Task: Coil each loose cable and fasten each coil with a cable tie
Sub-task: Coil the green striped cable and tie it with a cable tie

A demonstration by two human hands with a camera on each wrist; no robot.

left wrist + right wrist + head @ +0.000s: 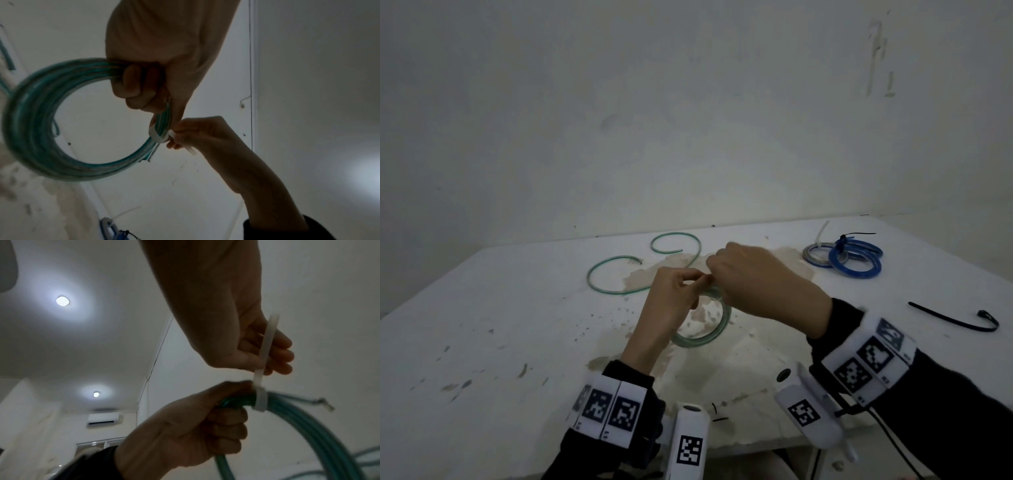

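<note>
My left hand [681, 287] grips a coil of teal cable [717, 329] just above the white table [500, 308]. In the left wrist view the left hand [141, 84] is curled round the coil [33, 129]. A white cable tie [157, 138] is looped round the strands beside that grip. My right hand [739, 270] pinches the tie's tail; the right wrist view shows the strap [267, 345] running up through the right hand [265, 352], with the loop against the left hand [205, 426]. A loose teal cable [616, 291] lies curled behind.
At the back right sit a blue coil [856, 263] bound with a black tie and a grey coil [816, 257] with a white tie. A loose black cable tie [959, 320] lies at the right. The wall stands close behind the table.
</note>
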